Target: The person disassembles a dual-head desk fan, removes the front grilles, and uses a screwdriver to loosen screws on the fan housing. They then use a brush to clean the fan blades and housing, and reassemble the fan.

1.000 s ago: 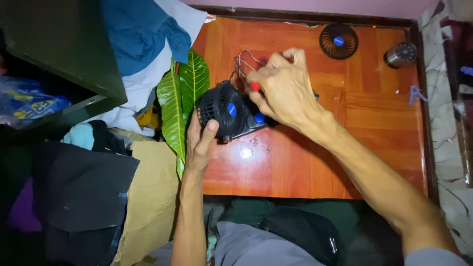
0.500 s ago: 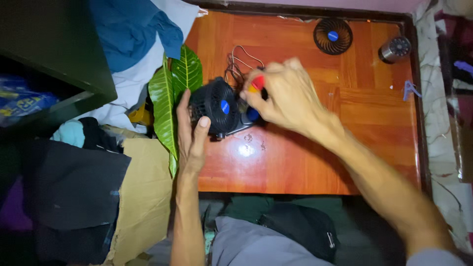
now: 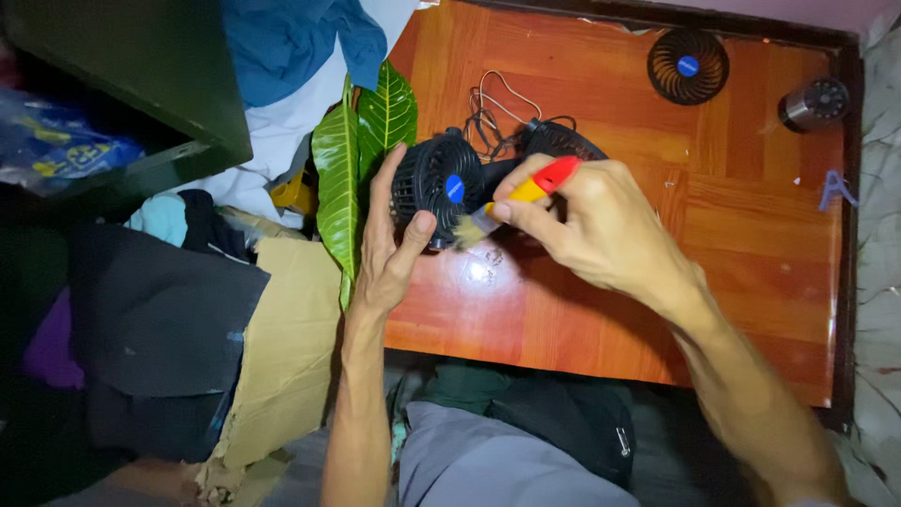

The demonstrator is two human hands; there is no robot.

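Note:
A small black fan (image 3: 434,186) with a blue centre cap stands on the orange wooden table (image 3: 601,310) near its left edge. My left hand (image 3: 389,246) grips the fan's left side, thumb on its lower rim. My right hand (image 3: 601,230) holds a small brush (image 3: 516,200) with a red and yellow handle. Its bristles touch the fan's lower right grille. A second black fan head (image 3: 561,143) and loose wires (image 3: 495,101) lie just behind.
A loose black fan grille (image 3: 688,66) with a blue centre and a small metal cylinder (image 3: 813,103) lie at the table's far right. Two green leaves (image 3: 355,160) hang over the left edge. Clothes, cardboard (image 3: 282,347) and a dark box crowd the left.
My right hand has turned and drawn back, bringing the brush out so its bristles now meet the fan's front grille. My left hand has shifted its grip higher on the fan.

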